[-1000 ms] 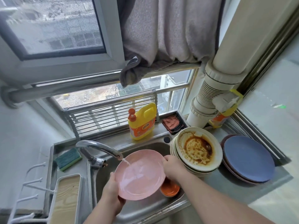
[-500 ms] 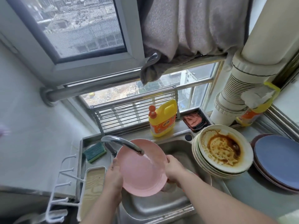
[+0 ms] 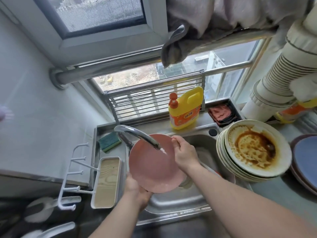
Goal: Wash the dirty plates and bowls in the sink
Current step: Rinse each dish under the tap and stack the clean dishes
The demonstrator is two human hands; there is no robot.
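Note:
A pink plate (image 3: 152, 166) is held tilted over the steel sink (image 3: 173, 205), under the running faucet (image 3: 137, 135). My left hand (image 3: 137, 190) grips its near lower rim. My right hand (image 3: 184, 152) holds the far right rim, fingers over the edge. Water falls from the spout onto the plate's face. To the right of the sink stands a stack of cream plates (image 3: 253, 149); the top one is smeared with brown sauce. Blue plates (image 3: 307, 157) lie stacked at the far right.
A yellow detergent bottle (image 3: 186, 109) stands behind the sink. A green sponge (image 3: 109, 141) lies left of the faucet, beside a white wood-lined tray (image 3: 106, 182) and a white hook rack (image 3: 75, 176). A white ribbed pipe (image 3: 281, 79) rises at the right.
The plate has turned so its face tilts more toward me. My right hand has slid up to the far rim and my left hand down to the near rim. The view has shifted left.

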